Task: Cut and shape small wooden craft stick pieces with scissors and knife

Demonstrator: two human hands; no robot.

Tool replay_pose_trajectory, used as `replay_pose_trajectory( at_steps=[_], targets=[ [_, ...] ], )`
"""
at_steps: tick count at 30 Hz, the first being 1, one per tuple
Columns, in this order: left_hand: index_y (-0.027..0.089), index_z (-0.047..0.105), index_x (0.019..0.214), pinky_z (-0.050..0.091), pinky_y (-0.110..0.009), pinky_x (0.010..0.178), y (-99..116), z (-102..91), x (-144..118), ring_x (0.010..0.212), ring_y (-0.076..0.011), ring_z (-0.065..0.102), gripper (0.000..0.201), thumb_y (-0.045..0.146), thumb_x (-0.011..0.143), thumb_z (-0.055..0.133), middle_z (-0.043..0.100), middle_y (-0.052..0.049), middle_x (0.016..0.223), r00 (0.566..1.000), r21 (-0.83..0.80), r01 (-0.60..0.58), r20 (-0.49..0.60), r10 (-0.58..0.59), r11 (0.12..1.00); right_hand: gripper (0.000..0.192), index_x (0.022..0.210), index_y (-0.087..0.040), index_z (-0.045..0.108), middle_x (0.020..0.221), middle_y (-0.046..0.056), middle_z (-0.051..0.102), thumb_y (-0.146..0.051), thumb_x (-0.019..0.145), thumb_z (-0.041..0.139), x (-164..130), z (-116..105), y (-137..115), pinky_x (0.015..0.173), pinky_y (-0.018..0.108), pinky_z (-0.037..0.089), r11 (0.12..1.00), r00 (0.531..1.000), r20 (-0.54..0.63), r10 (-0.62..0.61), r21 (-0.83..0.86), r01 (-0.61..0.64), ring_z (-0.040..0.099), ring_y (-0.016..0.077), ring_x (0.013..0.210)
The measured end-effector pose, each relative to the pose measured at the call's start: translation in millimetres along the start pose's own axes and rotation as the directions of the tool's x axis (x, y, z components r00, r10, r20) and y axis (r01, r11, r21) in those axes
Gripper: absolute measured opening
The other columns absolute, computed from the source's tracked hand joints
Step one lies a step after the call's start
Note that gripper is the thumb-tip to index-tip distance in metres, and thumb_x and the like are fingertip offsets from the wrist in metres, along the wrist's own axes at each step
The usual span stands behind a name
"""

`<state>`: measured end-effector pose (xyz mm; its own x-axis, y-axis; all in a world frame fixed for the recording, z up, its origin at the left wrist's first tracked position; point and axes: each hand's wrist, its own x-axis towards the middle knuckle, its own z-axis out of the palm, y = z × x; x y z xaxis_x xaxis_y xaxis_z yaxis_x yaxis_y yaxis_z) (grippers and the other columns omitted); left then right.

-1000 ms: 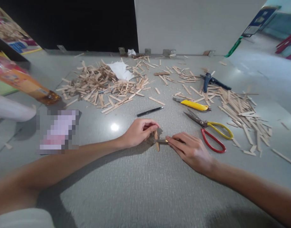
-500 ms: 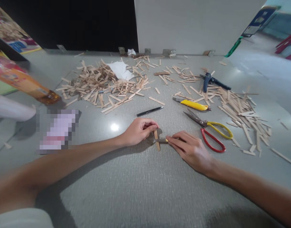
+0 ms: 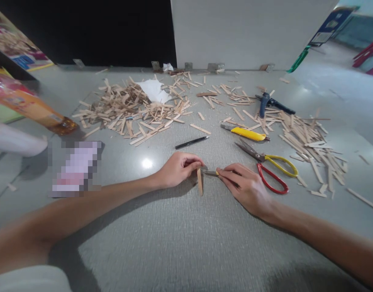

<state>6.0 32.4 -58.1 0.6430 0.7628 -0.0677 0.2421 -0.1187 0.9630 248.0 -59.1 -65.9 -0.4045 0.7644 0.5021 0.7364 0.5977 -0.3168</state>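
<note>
Pinched between the thumb and fingers of my left hand (image 3: 183, 168) is a thin wooden stick (image 3: 200, 182), its lower end pointing towards me. My right hand (image 3: 244, 186) is closed on a small knife, whose metal blade (image 3: 209, 172) reaches left to the stick's upper part, near my left fingertips. A bit of yellow shows at the knife's grip; my fingers hide the rest. Beyond my hands lies a black pen (image 3: 192, 142). Further right are a yellow utility knife (image 3: 249, 134) and scissors (image 3: 273, 172) with one red and one yellow handle.
A heap of cut wooden sticks (image 3: 119, 107) with white paper (image 3: 154, 90) spreads at the back left. More sticks (image 3: 308, 140) lie right, near a dark blue clipper-like tool (image 3: 265, 104). A bottle (image 3: 37, 105) and a phone (image 3: 76, 166) are on the left. A panel (image 3: 235, 32) stands behind.
The knife blade has moved up from across the stick's middle to its upper part, and my right hand has shifted slightly right. My left hand stays nearly in place; the stick has tilted a little.
</note>
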Motion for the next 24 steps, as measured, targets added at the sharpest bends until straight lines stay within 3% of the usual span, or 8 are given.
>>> replay_pose_trajectory(
  at_steps=[7, 13, 17, 24],
  targets=[
    [0.014, 0.075, 0.092, 0.034, -0.018, 0.045, -1.0, -1.3, 0.8, 0.042, -0.0084, 0.044, 0.022, 0.023, 0.103, 0.058, 0.05, 0.007, 0.049, 1.0, -0.003, 0.013, -0.014, -0.013, 1.0, 0.026, 0.113, -0.011, 0.082, 0.096, 0.014, 0.08, -0.02, 0.113, 0.057, -2.0, -0.4, 0.4, 0.072, 0.037, 0.066, 0.999, 1.0, -0.015, -0.012, 0.03, 0.013, 0.076, 0.0229, 0.084],
    [0.015, 0.075, 0.092, 0.036, -0.019, 0.047, 0.2, -0.9, 0.1, 0.043, -0.0085, 0.046, 0.021, 0.028, 0.102, 0.063, 0.052, 0.006, 0.051, 1.0, 0.001, 0.018, -0.016, -0.018, 1.0, 0.03, 0.113, -0.014, 0.083, 0.094, 0.011, 0.081, -0.022, 0.115, 0.055, -0.1, -2.4, -0.3, 0.068, 0.033, 0.066, 0.991, 0.988, 0.085, -0.125, 0.063, 0.12, 0.077, 0.0208, 0.081],
    [0.015, 0.075, 0.091, 0.038, -0.019, 0.048, 1.0, -1.1, 0.1, 0.043, -0.0084, 0.046, 0.022, 0.027, 0.103, 0.062, 0.053, 0.006, 0.052, 0.999, -0.001, 0.026, -0.019, -0.026, 1.0, 0.03, 0.115, -0.015, 0.083, 0.097, 0.012, 0.081, -0.02, 0.115, 0.054, -0.5, -2.7, -2.0, 0.074, 0.036, 0.067, 0.998, 0.995, 0.088, -0.042, 0.047, 0.038, 0.077, 0.0225, 0.085],
    [0.015, 0.075, 0.089, 0.041, -0.021, 0.051, 3.1, -0.1, -1.0, 0.048, -0.0095, 0.048, 0.02, 0.026, 0.101, 0.063, 0.059, 0.003, 0.059, 1.0, 0.011, 0.02, -0.016, -0.019, 1.0, 0.029, 0.114, -0.011, 0.082, 0.096, 0.014, 0.081, -0.019, 0.115, 0.054, -1.3, -3.4, -1.5, 0.072, 0.033, 0.065, 1.0, 0.998, 0.053, -0.016, -0.019, 0.017, 0.077, 0.0224, 0.084]
  ],
)
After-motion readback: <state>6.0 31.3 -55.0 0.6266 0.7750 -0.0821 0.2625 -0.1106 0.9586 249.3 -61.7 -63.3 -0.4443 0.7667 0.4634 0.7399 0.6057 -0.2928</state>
